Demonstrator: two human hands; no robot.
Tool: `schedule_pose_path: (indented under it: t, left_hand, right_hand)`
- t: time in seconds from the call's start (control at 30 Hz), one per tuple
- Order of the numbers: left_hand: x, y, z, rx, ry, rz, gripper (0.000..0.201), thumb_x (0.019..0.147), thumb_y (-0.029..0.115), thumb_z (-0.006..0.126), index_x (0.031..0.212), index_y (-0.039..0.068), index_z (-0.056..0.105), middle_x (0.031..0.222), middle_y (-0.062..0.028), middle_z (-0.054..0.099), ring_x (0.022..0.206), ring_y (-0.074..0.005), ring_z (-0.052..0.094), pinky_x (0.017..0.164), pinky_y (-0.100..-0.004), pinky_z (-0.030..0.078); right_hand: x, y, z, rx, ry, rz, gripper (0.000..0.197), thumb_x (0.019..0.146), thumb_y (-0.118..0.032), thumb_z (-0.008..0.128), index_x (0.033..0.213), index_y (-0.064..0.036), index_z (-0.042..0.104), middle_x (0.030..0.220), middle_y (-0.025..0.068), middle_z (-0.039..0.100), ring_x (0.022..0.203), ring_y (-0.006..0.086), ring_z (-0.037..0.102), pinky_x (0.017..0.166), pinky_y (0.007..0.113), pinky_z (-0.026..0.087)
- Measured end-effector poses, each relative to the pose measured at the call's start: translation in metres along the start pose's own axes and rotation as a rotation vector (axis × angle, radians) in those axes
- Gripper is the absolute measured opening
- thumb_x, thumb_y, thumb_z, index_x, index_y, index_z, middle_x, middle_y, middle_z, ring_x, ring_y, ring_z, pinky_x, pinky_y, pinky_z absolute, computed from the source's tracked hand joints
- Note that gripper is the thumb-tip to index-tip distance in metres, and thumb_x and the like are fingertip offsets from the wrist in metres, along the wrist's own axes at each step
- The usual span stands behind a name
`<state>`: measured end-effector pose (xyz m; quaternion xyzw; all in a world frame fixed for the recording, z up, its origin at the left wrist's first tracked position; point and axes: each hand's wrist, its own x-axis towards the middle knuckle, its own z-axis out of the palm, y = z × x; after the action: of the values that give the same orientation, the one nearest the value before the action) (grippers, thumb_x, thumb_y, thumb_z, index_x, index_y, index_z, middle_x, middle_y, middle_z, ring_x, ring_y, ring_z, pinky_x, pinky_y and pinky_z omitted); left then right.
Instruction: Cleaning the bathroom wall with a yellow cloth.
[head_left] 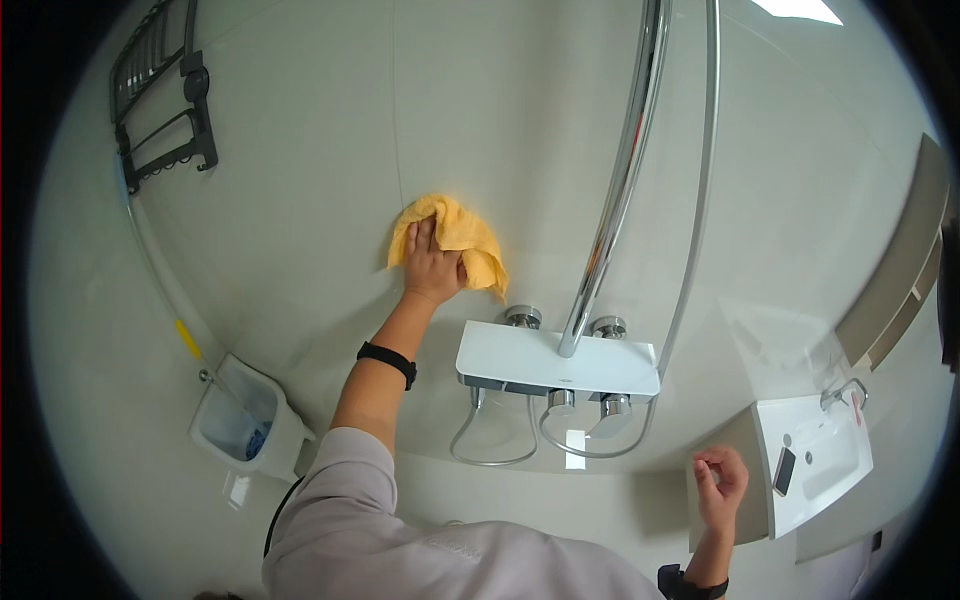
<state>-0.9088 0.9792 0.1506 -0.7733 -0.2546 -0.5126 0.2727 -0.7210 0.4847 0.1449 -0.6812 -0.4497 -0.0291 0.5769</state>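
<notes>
My left hand [432,268] presses a yellow cloth [470,240] against the pale wall [310,180], its arm stretched up from the lower edge. Some fingers lie over the cloth and part of it bunches above them. Right of and below that hand is a white-topped shower mixer [545,358] with chrome knobs. My right hand [722,485] hangs at the lower right, near the washbasin cabinet, touching nothing that I can see. Its fingers are curled in loosely, and I see nothing in them.
A chrome shower pipe [612,210] and hose [702,190] rise from the mixer. At the left are a dark rack [165,150] and a white mop basin [290,425] with a mop. A white washbasin [800,515] with a phone [785,470] and a wall cabinet [895,280] stand right.
</notes>
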Motion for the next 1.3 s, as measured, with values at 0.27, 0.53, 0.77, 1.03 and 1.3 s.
schedule_pose_path:
  t: [0.27, 0.53, 0.77, 1.03, 1.3]
  left_hand:
    - [0.005, -0.038, -0.009, 0.087, -0.019, 0.145, 0.061, 0.079, 0.053, 0.053, 0.129, 0.017, 0.05, 0.134, -0.0116, 0.045, 0.13, -0.0321, 0.034, 0.108, -0.0472, 0.023]
    - [0.115, -0.08, -0.049, -0.011, 0.142, 0.12, 0.058, 0.082, 0.045, 0.049, 0.133, 0.016, 0.045, 0.14, -0.0177, 0.038, 0.131, -0.0422, 0.03, 0.107, -0.0566, 0.019]
    - [0.082, -0.058, -0.035, -0.168, 0.108, 0.069, 0.056, 0.085, 0.049, 0.045, 0.133, 0.021, 0.046, 0.139, -0.0157, 0.04, 0.13, -0.0343, 0.034, 0.107, -0.0539, 0.02]
    - [0.012, -0.057, -0.009, -0.065, 0.098, 0.177, 0.052, 0.085, 0.05, 0.047, 0.128, 0.02, 0.051, 0.137, -0.0102, 0.043, 0.128, -0.0316, 0.037, 0.103, -0.0535, 0.026]
    - [0.138, -0.104, -0.062, -0.177, 0.262, 0.17, 0.048, 0.074, 0.048, 0.059, 0.111, 0.018, 0.062, 0.134, -0.0138, 0.047, 0.123, -0.0362, 0.04, 0.102, -0.0533, 0.028]
  right_hand:
    - [0.006, -0.027, 0.034, -0.03, -0.046, -0.05, 0.003, 0.077, 0.001, 0.065, 0.08, 0.0012, 0.063, 0.078, 0.0091, 0.062, 0.071, 0.0157, 0.058, 0.063, 0.025, 0.047]
    - [0.005, -0.059, 0.094, -0.062, 0.041, -0.032, 0.003, 0.079, 0.001, 0.064, 0.082, 0.0017, 0.063, 0.079, 0.0089, 0.062, 0.071, 0.0152, 0.058, 0.064, 0.025, 0.048]
    - [0.007, -0.074, 0.173, -0.002, 0.088, -0.019, 0.005, 0.078, 0.0, 0.065, 0.082, 0.0013, 0.063, 0.08, 0.008, 0.063, 0.072, 0.0146, 0.059, 0.066, 0.025, 0.048]
    - [0.028, -0.105, 0.197, -0.018, -0.049, -0.132, 0.007, 0.077, 0.0, 0.065, 0.084, 0.0012, 0.065, 0.079, 0.0088, 0.064, 0.071, 0.0162, 0.06, 0.066, 0.025, 0.048]
    - [0.025, -0.086, 0.167, 0.089, 0.03, -0.065, 0.011, 0.081, -0.005, 0.066, 0.089, 0.0022, 0.063, 0.082, 0.0085, 0.063, 0.075, 0.0137, 0.06, 0.068, 0.024, 0.048]
